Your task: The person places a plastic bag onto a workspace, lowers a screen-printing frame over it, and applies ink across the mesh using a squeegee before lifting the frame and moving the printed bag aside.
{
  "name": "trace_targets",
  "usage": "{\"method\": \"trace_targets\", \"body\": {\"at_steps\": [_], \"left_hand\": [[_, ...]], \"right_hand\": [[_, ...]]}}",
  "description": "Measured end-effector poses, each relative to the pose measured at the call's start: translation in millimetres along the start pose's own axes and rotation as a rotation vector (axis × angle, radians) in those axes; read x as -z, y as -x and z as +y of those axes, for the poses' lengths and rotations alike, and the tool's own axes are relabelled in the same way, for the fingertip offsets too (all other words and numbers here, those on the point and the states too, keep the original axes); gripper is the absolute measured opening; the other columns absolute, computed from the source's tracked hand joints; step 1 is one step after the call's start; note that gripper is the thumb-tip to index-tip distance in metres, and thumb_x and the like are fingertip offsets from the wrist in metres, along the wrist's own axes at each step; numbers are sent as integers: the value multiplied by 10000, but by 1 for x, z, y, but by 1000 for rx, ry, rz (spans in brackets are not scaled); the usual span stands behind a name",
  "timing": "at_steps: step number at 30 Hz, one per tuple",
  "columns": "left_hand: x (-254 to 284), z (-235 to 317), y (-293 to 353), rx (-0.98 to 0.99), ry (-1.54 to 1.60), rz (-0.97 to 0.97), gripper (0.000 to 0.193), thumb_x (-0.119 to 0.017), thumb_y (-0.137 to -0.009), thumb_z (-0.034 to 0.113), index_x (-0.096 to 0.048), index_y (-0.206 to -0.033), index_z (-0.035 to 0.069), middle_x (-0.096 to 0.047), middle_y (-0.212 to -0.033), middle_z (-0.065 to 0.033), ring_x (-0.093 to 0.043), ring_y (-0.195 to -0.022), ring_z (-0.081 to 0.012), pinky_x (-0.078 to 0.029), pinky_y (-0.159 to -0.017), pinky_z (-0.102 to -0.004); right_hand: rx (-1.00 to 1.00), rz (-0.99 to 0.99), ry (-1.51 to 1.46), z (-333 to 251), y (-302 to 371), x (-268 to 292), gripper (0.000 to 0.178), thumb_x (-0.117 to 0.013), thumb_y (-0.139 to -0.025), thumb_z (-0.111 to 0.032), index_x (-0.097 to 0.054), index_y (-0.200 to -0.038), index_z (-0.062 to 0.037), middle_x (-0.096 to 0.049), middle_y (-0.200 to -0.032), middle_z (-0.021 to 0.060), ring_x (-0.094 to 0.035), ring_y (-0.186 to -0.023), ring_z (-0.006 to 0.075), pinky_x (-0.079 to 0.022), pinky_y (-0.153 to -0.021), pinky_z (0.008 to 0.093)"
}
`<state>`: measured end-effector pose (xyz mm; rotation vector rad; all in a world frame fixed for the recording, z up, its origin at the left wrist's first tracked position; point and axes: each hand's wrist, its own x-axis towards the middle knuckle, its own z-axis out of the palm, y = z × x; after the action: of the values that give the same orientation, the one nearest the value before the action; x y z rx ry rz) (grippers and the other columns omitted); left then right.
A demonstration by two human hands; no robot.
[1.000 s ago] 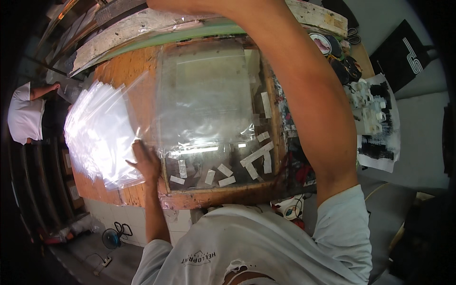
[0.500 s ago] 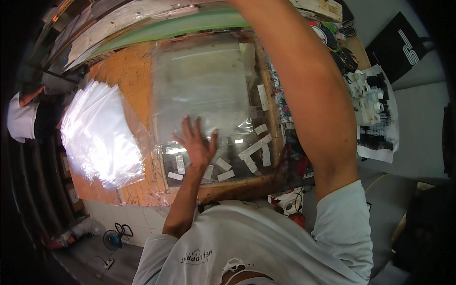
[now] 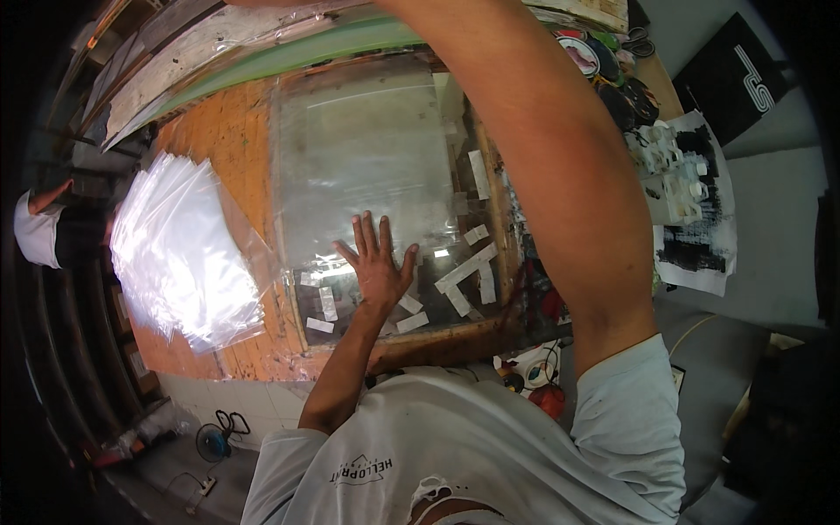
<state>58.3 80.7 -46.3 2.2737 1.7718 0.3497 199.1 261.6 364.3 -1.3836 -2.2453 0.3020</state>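
My left hand (image 3: 378, 269) lies flat with fingers spread on a clear plastic sheet or bag (image 3: 363, 166). This sheet covers much of a glass-like panel set in a wooden frame (image 3: 429, 347). Several pale tape strips (image 3: 468, 267) are stuck on the panel near its front and right. My right arm (image 3: 560, 166) reaches up across the right side to the top edge. Only a sliver of what seems to be my right hand (image 3: 284, 3) shows there, its fingers hidden. To the left, a fanned pile of clear plastic bags (image 3: 188, 254) rests on the wooden table (image 3: 232, 122).
A green-tinted screen frame (image 3: 297, 54) and boards run along the far edge. At right are white plastic bottles (image 3: 678, 197) on ink-stained paper, tape rolls (image 3: 643, 103) and scissors (image 3: 640, 41). Another person (image 3: 44, 227) stands at far left. A small fan (image 3: 212, 442) sits on the floor.
My left hand has slid slightly right over the plastic sheet, fingers still spread. My right forearm has swung left at the top edge.
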Motion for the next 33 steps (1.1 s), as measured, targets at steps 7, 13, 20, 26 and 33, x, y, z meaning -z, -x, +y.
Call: {"method": "trace_targets", "body": {"at_steps": [7, 13, 20, 26, 33], "left_hand": [[-1, 0, 0, -8, 0, 10, 776, -605, -988, 514, -413, -1539, 3, -220, -1679, -243, -89, -1596, -404, 24, -1164, -781], [56, 13, 1, -10, 398, 115, 723, -687, -966, 321, -387, -1539, -3, -293, -1649, -246, -220, -1559, -424, -39, -1213, -701], [148, 19, 74, 551, 2021, 325, 414, -683, -992, 263, -551, -1334, 72, -553, -1397, -100, -531, -1327, -291, -390, -1159, -533], [90, -12, 78, 1205, 2142, 25, 288, -661, -1009, 411, -626, -1106, 142, -632, -1141, -27, -580, -1120, -244, -456, -1025, -511], [69, -13, 85, 1250, 2082, 87, 266, -635, -1031, 335, -600, -1207, 139, -606, -1153, -38, -566, -1137, -234, -457, -1043, -517]], "right_hand": [[-34, -159, 23, -2, -25, -2, 324, -489, -1046, -217, -670, -930, 25, -579, -713, 70, -502, -565, 130, -486, -510, 305], [-17, -9, 69, -7, 8, -23, 421, -538, -1034, -404, -711, -981, -23, -659, -806, 133, -607, -737, 212, -460, -671, 379], [-68, 104, 34, -6, 155, -177, 580, -781, -844, -144, -610, -1397, -112, -528, -922, 81, -518, -912, 266, -343, -848, 447], [-60, 82, 104, 112, 116, -267, 693, -670, -763, 104, -620, -1405, -152, -554, -952, 85, -526, -951, 282, -338, -875, 447], [4, 265, 352, 207, -26, -330, 712, -647, -795, 110, -583, -1444, -177, -562, -1028, 116, -529, -1043, 291, -355, -932, 487]]}}
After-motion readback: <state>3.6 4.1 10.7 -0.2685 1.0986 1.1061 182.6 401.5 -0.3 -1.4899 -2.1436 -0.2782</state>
